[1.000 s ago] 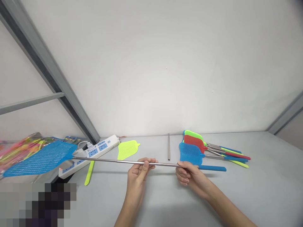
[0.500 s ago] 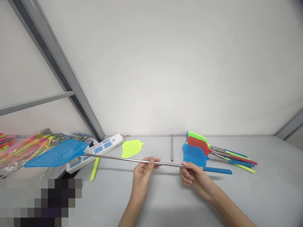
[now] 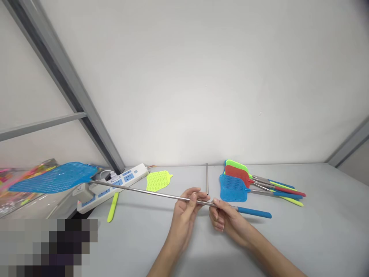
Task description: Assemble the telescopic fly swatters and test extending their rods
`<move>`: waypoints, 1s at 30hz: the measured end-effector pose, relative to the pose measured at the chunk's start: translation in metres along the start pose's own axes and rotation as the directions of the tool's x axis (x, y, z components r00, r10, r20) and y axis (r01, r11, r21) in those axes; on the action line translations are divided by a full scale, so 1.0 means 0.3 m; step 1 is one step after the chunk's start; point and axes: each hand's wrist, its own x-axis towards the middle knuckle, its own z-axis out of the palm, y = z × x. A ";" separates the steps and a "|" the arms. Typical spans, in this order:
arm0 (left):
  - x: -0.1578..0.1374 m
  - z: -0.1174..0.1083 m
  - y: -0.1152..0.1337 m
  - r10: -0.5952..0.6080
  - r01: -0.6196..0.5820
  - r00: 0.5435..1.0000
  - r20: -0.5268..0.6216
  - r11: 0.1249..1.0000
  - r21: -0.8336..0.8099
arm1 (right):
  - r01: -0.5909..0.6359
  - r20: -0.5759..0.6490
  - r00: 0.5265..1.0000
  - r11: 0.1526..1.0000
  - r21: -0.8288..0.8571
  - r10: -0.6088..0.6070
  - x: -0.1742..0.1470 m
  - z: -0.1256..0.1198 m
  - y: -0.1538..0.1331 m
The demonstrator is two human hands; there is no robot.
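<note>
A blue fly swatter (image 3: 144, 191) with an extended telescopic metal rod is held across the front of me. Its perforated blue head points left and its blue handle points right. My left hand (image 3: 186, 213) pinches the rod between thumb and fingers near the middle of the view. Close beside it, my right hand (image 3: 227, 219) grips the thicker part of the rod just before the blue handle. Behind my hands a loose metal telescopic rod (image 3: 206, 179) lies on the table. A loose yellow-green swatter head (image 3: 159, 181) and a yellow-green handle (image 3: 112, 207) lie to the left.
Several swatters in blue, red and green lie stacked at the right, the blue one (image 3: 234, 188) on top. A white power strip (image 3: 115, 187) with plugs lies at the left. Beyond it are colourful plastic-wrapped items (image 3: 31, 181). A grey frame post (image 3: 83, 111) stands by the wall.
My left hand has slid right along the rod, nearer my right hand. The swatter has shifted left and its handle end sits slightly lower. The view has turned a little.
</note>
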 end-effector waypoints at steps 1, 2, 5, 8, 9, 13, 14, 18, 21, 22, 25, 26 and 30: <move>0.000 0.018 0.003 -0.021 0.022 1.000 0.015 0.998 -0.065 | -0.004 0.007 1.000 1.000 0.011 0.004 -0.001 0.006 0.003; 0.000 0.036 0.006 -0.042 0.047 0.999 0.035 0.990 -0.132 | -0.009 0.015 1.000 1.000 0.021 0.009 -0.001 0.011 0.005; 0.009 0.082 0.013 -0.098 0.113 0.993 0.067 0.956 -0.272 | -0.015 0.027 1.000 0.999 0.048 0.014 -0.005 0.018 0.006; 0.029 0.106 0.022 -0.105 0.130 0.990 0.093 0.941 -0.314 | -0.002 0.021 1.000 0.998 0.061 0.001 -0.007 0.017 -0.003; 0.037 0.108 0.025 -0.107 0.135 0.989 0.105 0.938 -0.321 | 0.007 0.016 1.000 0.998 0.059 -0.008 -0.007 0.016 -0.006; 0.065 0.092 0.036 -0.113 0.138 0.989 0.096 0.939 -0.316 | 0.030 -0.026 0.999 1.000 -0.007 -0.031 -0.007 0.018 -0.015; 0.068 0.085 0.037 -0.108 0.130 0.991 0.084 0.940 -0.317 | 0.029 -0.040 0.999 0.999 -0.019 -0.030 -0.008 0.020 -0.014; 0.058 0.069 0.038 -0.072 0.082 0.996 0.045 0.946 -0.313 | 0.026 -0.073 0.997 0.998 0.052 -0.022 -0.011 0.030 -0.001; 0.042 0.070 0.037 -0.052 0.057 0.998 0.024 0.956 -0.286 | 0.014 -0.087 0.996 0.987 0.162 0.000 -0.011 0.035 0.010; 0.038 0.071 0.036 -0.045 0.048 0.999 0.016 0.958 -0.283 | 0.006 -0.089 0.996 0.981 0.194 0.011 -0.010 0.036 0.012; 0.033 0.074 0.034 -0.027 0.022 1.000 -0.015 0.955 -0.295 | -0.021 -0.083 0.996 0.966 0.259 0.044 -0.008 0.035 0.014; 0.033 0.074 0.034 -0.024 0.016 0.999 -0.025 0.953 -0.302 | -0.030 -0.082 0.995 0.962 0.273 0.054 -0.008 0.034 0.013; 0.035 0.069 0.039 -0.019 0.003 0.999 -0.048 0.946 -0.324 | -0.041 -0.089 0.994 0.956 0.290 0.070 -0.016 0.039 0.000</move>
